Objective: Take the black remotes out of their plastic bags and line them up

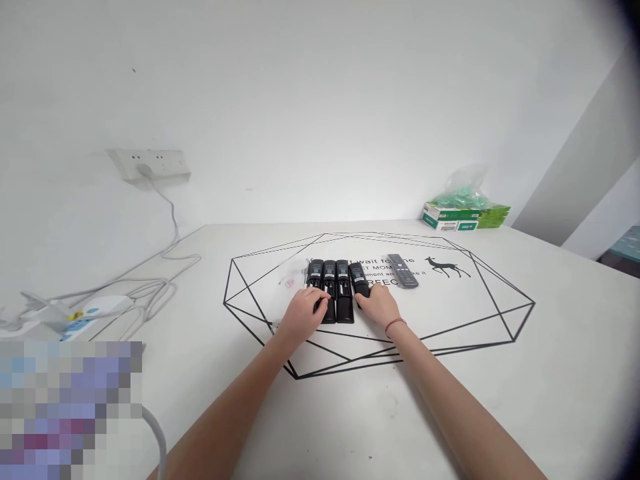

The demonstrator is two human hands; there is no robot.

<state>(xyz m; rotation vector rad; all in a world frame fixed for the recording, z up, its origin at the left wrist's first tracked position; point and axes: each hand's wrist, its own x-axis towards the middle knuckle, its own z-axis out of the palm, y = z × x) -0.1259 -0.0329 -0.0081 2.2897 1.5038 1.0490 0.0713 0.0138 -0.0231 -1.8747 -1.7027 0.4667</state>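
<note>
Several black remote controls lie face down side by side, with open battery compartments showing on the left ones, such as the remote control (344, 290) third from the left. My left hand (303, 313) is closed over the lower end of the leftmost remote control (315, 269), its fingertips reaching the neighbouring one. At the right end of the row, my right hand (379, 304) grips the lower part of a remote control (359, 275). That one sits slightly angled from the others, its lower end partly hidden by my fingers. A grey remote control (403, 271) lies buttons up further right.
Clear plastic wrapping (291, 275) lies left of the row. Green-and-white boxes (450, 217) with a plastic bag (465, 190) on top stand at the back right. White cables (163, 277) and a power strip (100, 310) occupy the left side. A wall socket (155, 165) holds a plug.
</note>
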